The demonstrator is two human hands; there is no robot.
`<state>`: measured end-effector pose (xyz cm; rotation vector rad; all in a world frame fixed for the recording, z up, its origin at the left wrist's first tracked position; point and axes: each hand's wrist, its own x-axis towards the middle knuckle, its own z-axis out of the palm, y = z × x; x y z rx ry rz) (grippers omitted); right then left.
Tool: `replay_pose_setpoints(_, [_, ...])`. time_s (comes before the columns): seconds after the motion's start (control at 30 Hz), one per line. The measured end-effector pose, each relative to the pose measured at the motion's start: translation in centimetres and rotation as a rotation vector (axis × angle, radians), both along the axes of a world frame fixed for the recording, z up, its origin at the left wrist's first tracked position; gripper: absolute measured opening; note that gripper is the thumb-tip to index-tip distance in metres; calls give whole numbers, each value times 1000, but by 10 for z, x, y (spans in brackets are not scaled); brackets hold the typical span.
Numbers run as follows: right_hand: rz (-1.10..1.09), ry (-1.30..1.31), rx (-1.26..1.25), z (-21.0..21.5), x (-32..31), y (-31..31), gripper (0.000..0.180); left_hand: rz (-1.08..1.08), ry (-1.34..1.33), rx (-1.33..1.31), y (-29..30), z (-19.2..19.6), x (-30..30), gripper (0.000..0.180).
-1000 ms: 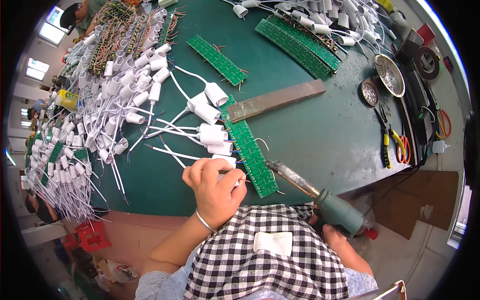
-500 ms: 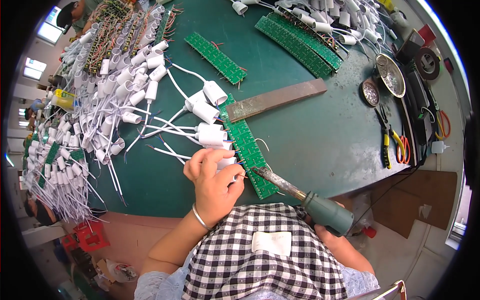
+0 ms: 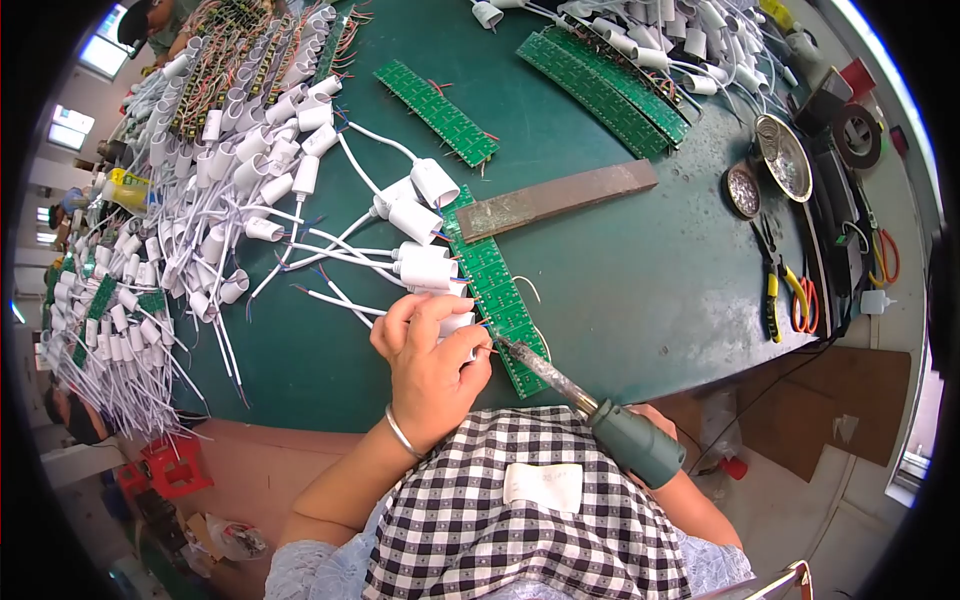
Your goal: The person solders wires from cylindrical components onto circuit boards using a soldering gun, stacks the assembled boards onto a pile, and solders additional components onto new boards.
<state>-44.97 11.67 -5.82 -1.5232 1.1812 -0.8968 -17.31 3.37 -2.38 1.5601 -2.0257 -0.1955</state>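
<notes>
My left hand pinches a white lamp-holder part with its thin wires against the near end of a long green circuit board strip. My right hand, mostly hidden behind the tool, grips a soldering iron with a teal handle. The iron's dark metal tip touches the strip's near end, right beside my left fingers. Several white lamp holders with wires lie in a row along the strip's left side.
A large pile of white lamp holders covers the table's left. More green strips lie farther back. A rusty metal bar weighs the strip down. Round tins, pliers and orange-handled cutters sit at right.
The soldering iron has swung left and down until its tip meets the strip beside my left fingers. My left hand stays on the lamp holder at the strip's near end.
</notes>
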Motion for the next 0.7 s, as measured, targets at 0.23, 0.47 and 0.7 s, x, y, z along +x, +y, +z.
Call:
replay_pose_setpoints(0.23, [-115,-179,-96,3,0,0,45,-6,11,4,0,1,0,15])
replay_pose_setpoints(0.47, [49,-34,-34,15,-11,-4,51,-5,11,6,0,0,0,16])
replay_pose_setpoints(0.7, [56,-56,-10,4,-15,1,46,-42,59,32,2,3,5,24])
